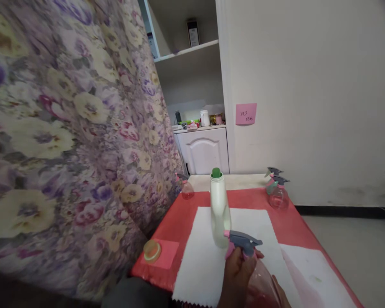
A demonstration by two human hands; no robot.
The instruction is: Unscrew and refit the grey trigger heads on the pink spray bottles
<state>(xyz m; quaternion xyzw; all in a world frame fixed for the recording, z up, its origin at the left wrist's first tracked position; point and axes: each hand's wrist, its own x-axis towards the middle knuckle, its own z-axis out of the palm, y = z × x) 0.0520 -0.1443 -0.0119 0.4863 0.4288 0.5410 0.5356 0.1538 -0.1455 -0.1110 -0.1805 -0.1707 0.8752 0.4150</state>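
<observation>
- Near the bottom edge of the view, over the white cloth (199,256), is the spray bottle (261,280), pink and see-through, with red liquid low inside; its base is out of frame.
- Its grey trigger head (243,240) points the nozzle leftward, across the pale bottle's lower part; whether they touch, I cannot tell.
- The left hand (237,271) has its fingers curled closed around the neck, just under the head. That high hold seems sound for control, best kept firm and clear of the lever.
- The right hand (281,295) is mostly cut off, its fingers along the bottle's right side; how tightly they close, I cannot tell. Light, even support would suit the thin-looking wall, since squeezing could push liquid up.
- Beyond stands the pale bottle (218,205), upright, something green (216,172) in its mouth; leave it elbow room, as a knock could topple it.
- Farther out, a round lid (152,251) lies on pink paper (168,255), well apart from both hands.
</observation>
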